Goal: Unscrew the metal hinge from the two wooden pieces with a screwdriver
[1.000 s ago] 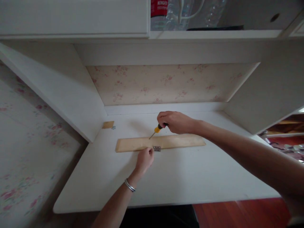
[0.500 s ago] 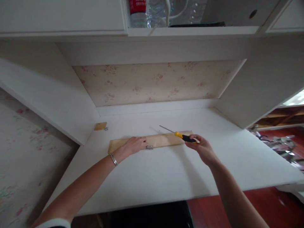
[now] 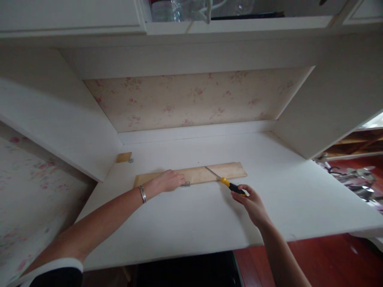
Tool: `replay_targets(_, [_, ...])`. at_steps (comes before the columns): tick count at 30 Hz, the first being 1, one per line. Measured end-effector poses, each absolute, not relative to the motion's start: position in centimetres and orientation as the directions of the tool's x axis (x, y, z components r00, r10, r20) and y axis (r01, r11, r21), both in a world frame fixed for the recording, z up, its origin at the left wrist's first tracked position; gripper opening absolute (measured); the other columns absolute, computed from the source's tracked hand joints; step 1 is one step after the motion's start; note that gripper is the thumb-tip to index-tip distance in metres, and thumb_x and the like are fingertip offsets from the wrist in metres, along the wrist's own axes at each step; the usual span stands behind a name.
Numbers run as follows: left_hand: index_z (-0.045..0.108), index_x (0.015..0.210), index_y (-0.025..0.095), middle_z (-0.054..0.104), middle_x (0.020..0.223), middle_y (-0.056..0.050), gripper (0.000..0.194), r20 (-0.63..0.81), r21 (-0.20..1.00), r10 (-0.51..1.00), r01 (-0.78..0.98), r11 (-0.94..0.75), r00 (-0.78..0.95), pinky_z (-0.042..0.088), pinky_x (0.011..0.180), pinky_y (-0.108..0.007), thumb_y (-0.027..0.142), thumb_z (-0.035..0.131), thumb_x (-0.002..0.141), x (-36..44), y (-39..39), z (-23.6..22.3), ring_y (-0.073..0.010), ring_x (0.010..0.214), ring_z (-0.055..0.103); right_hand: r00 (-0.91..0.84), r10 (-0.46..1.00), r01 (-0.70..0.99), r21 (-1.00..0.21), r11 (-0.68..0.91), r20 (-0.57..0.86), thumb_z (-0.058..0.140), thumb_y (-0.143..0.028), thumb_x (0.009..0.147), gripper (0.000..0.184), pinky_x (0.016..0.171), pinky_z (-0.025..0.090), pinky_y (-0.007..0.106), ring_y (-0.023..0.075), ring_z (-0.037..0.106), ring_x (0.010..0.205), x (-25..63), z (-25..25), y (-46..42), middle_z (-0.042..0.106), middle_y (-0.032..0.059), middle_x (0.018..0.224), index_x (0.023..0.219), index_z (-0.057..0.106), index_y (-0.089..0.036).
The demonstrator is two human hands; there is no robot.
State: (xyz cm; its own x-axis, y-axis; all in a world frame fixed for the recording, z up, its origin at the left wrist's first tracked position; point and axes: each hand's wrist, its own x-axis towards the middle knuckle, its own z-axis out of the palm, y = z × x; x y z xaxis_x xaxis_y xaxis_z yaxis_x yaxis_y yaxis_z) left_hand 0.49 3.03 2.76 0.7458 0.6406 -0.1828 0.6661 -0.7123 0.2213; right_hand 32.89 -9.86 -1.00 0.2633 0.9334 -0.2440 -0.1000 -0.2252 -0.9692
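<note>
A long pale wooden board (image 3: 221, 171) lies flat on the white desktop, a small metal hinge (image 3: 186, 183) at its near edge. My left hand (image 3: 171, 180) rests on the board's left half with fingers bent and closed against it, just beside the hinge. The fingertips are partly hidden. In my right hand (image 3: 249, 201) is a screwdriver (image 3: 231, 186) with a yellow and black handle, gripped by the fingers. Its metal shaft points up and left, the tip appearing over the board; whether it touches the wood I cannot tell.
A small wooden piece (image 3: 123, 157) with a metal fitting (image 3: 131, 160) lies at the back left of the desktop (image 3: 194, 223). White side panels stand left and right, and an open shelf (image 3: 239, 24) with plastic bottles hangs above. Shiny metal items (image 3: 359, 185) sit beyond the right edge.
My right hand has moved slightly down and left, bringing the screwdriver tip lower, over the board. My left hand stays on the board by the hinge. The camera view has shifted a little.
</note>
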Motion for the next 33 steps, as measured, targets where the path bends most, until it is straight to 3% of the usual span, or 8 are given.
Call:
replay_targets(4, [0.064,0.081,0.021,0.065,0.088,-0.01,0.026,-0.18,0.158,0.674,0.697,-0.699,0.717,0.039,0.077,-0.034,0.027,0.039,0.089,1.0,2.9,2.8,-0.0239,0.084,0.059,0.266,0.911,-0.129,-0.949,-0.289,-0.314,0.075,-0.037,0.06,0.042,0.045,0.033,0.018,0.01,0.051,0.051,31.9,-1.6,-10.0,0.057,-0.0054,0.062,0.086,0.045,-0.023])
replay_targets(8, [0.064,0.077,0.02,0.065,0.083,-0.011,0.032,-0.184,0.109,0.716,0.738,-0.666,0.673,0.039,0.073,-0.034,0.032,0.037,0.089,1.3,3.3,3.0,-0.0246,0.078,0.06,0.275,0.905,-0.126,-0.945,-0.301,-0.324,0.074,-0.039,0.059,0.043,0.042,0.03,0.019,0.0108,0.049,0.048,31.6,-1.9,-10.0,0.056,-0.0054,0.061,0.087,0.045,-0.024])
replay_targets(13, [0.066,0.077,0.02,0.066,0.081,-0.011,0.037,-0.179,0.195,0.78,0.799,-0.57,0.6,0.039,0.068,-0.031,0.041,0.038,0.088,0.9,3.9,2.8,-0.0224,0.071,0.059,0.283,0.902,-0.131,-0.945,-0.301,-0.326,0.074,-0.04,0.059,0.043,0.04,0.028,0.019,0.0111,0.047,0.046,31.6,-1.8,-10.0,0.055,-0.0049,0.061,0.086,0.044,-0.025])
replay_targets(20, [0.065,0.072,0.019,0.067,0.078,-0.007,0.041,-0.156,0.253,0.816,0.821,-0.512,0.557,0.037,0.063,-0.026,0.044,0.037,0.089,0.7,2.8,3.2,-0.0178,0.067,0.058,0.3,0.895,-0.099,-0.944,-0.316,-0.331,0.072,-0.04,0.061,0.042,0.042,0.031,0.019,0.011,0.05,0.049,30.8,-2.0,-10.1,0.056,-0.0051,0.064,0.089,0.044,-0.025])
replay_targets(23, [0.064,0.078,0.018,0.066,0.084,-0.007,0.041,-0.124,0.208,0.83,0.832,-0.514,0.543,0.039,0.066,-0.027,0.044,0.035,0.09,0.9,2.0,3.5,-0.019,0.075,0.06,0.308,0.897,-0.126,-0.948,-0.292,-0.318,0.072,-0.032,0.06,0.049,0.05,0.041,0.021,0.0113,0.055,0.056,29.6,-1.8,-10.1,0.056,-0.005,0.074,0.102,0.047,-0.026])
replay_targets(26, [0.062,0.086,0.017,0.065,0.091,-0.009,0.037,-0.105,0.132,0.832,0.836,-0.532,0.545,0.042,0.069,-0.029,0.04,0.034,0.092,1.2,1.1,3.5,-0.0213,0.082,0.06,0.17,0.897,-0.209,-0.904,-0.373,-0.409,0.068,-0.024,0.063,0.047,0.062,0.048,0.024,0.0119,0.058,0.063,27.9,-1.3,-10.2,0.056,-0.0034,0.079,0.108,0.054,-0.024])
replay_targets(30, [0.058,0.092,0.016,0.062,0.094,-0.011,0.028,-0.089,0.053,0.824,0.828,-0.558,0.56,0.043,0.068,-0.031,0.03,0.034,0.092,1.4,0.0,3.1,-0.0223,0.082,0.06,-0.076,0.847,-0.447,-0.742,-0.5,-0.526,0.061,-0.018,0.065,0.019,0.076,0.05,0.025,0.0125,0.059,0.074,25.6,-0.3,-10.4,0.058,0.0004,0.078,0.084,0.063,-0.016])
replay_targets(33, [0.056,0.094,0.015,0.061,0.095,-0.011,0.028,-0.064,0.051,0.841,0.844,-0.535,0.537,0.044,0.067,-0.031,0.023,0.03,0.093,1.3,-0.8,2.7,-0.0212,0.08,0.06,-0.169,0.821,-0.569,-0.626,-0.532,-0.545,0.059,-0.012,0.062,0.023,0.08,0.051,0.027,0.0138,0.06,0.08,24.0,0.4,-10.6,0.06,0.0018,0.081,0.085,0.061,-0.016])
